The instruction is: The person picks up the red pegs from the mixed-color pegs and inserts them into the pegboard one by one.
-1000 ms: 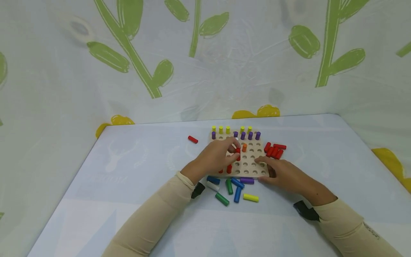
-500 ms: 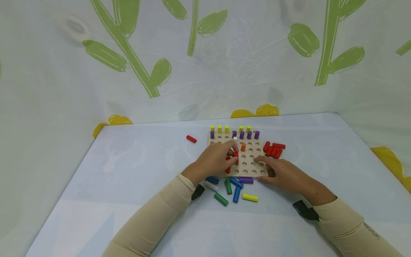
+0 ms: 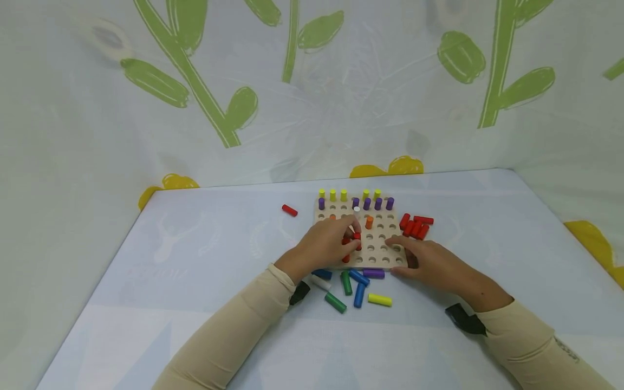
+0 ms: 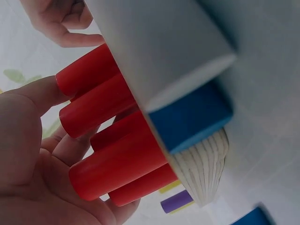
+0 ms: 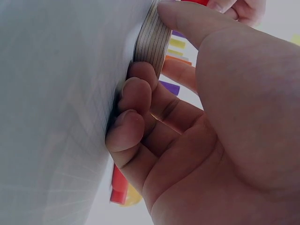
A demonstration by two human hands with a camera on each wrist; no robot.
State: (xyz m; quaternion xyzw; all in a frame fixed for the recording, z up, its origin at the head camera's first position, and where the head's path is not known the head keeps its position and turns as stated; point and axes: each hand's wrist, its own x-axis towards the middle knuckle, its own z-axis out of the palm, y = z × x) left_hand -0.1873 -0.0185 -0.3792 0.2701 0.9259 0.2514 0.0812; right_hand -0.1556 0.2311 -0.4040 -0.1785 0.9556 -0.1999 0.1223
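Observation:
A wooden pegboard (image 3: 378,254) with rows of round holes lies on the table. My left hand (image 3: 317,244) is over its left half and pinches a red peg (image 3: 357,238) that stands upright at the board. Other red pegs (image 4: 117,164) stand close by under the palm in the left wrist view. With thumb and curled fingers, my right hand (image 3: 431,265) grips the board's near right corner; the layered wooden edge (image 5: 153,40) shows between them. Yellow pegs (image 3: 343,195) and purple pegs (image 3: 378,203) fill parts of the far rows. An orange peg (image 3: 369,222) and a white peg (image 3: 356,211) stand nearer.
Several loose red pegs (image 3: 416,227) lie right of the board, and one red peg (image 3: 290,210) lies to its left. Before the near edge are green (image 3: 335,303), blue (image 3: 359,295), white (image 3: 320,282), purple (image 3: 373,274) and yellow pegs (image 3: 380,299). A patterned curtain (image 3: 370,108) hangs behind.
My left hand has lowered the red peg slightly toward the board and keeps its pinch. The right hand stays at the corner. The head view has shifted a little.

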